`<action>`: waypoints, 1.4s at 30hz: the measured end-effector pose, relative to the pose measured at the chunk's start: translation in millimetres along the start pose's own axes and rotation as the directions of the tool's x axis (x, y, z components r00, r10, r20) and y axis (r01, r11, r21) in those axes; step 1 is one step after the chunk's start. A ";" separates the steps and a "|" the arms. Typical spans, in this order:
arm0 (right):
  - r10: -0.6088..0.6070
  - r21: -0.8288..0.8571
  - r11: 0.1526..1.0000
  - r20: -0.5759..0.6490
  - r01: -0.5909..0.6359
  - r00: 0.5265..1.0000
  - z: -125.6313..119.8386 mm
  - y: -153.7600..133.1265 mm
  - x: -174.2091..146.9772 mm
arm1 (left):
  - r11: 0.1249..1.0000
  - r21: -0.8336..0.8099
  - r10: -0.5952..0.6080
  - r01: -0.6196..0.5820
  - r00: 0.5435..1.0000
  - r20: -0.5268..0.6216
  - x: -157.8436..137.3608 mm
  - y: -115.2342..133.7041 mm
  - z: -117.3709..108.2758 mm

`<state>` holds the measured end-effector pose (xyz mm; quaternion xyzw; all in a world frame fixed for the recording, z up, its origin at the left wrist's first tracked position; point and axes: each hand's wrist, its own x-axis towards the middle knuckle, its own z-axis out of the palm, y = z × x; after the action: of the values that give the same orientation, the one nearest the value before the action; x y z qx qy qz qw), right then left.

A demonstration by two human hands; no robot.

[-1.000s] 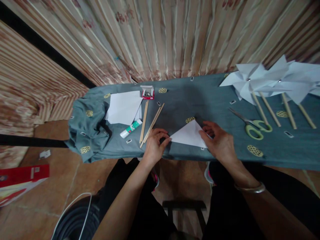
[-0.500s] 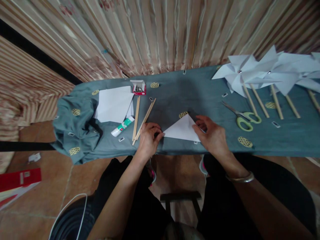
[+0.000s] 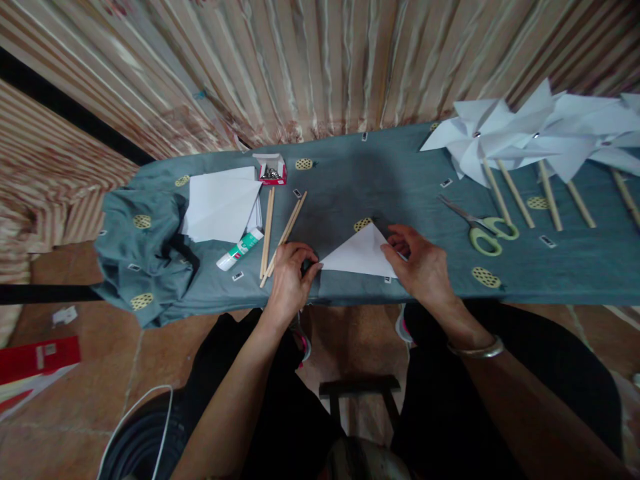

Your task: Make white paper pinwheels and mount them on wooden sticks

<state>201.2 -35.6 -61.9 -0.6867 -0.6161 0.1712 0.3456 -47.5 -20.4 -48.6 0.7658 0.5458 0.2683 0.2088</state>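
A sheet of white paper [image 3: 357, 253], folded into a triangle, lies near the front edge of the cloth-covered table [image 3: 345, 200]. Its left corner is pinched between the thumb and fingers of my left hand [image 3: 293, 275]. On the other side, my right hand [image 3: 423, 263] grips the right edge, thumb on top and fingers curled round behind, partly hiding that corner. Several thin wooden sticks [image 3: 267, 230] lie just left of my left hand. Scissors with green handles [image 3: 485, 230] rest to the right of my right hand.
At the left are a stack of white paper [image 3: 217, 207], a glue stick [image 3: 240, 249] and a small open box [image 3: 271, 171] of metal pins. Several white paper pinwheels [image 3: 480, 133] on sticks fill the back right. A striped curtain [image 3: 320, 67] hangs behind the table.
The whole view has shifted slightly, so everything appears a little higher and further left. Both hands keep their hold on the folded paper, with hardly any movement relative to the table.
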 end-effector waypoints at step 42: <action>0.015 0.031 0.999 -0.012 -0.014 1.000 4.5 1.1 2.0 | 0.923 0.334 0.160 -0.193 0.979 0.124 -59.9 -1.0 -2.9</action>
<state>199.4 -32.5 -65.4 -0.6868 -0.6062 0.1790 0.3590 -65.7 -76.8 -57.9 0.8484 0.5025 0.1503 0.0722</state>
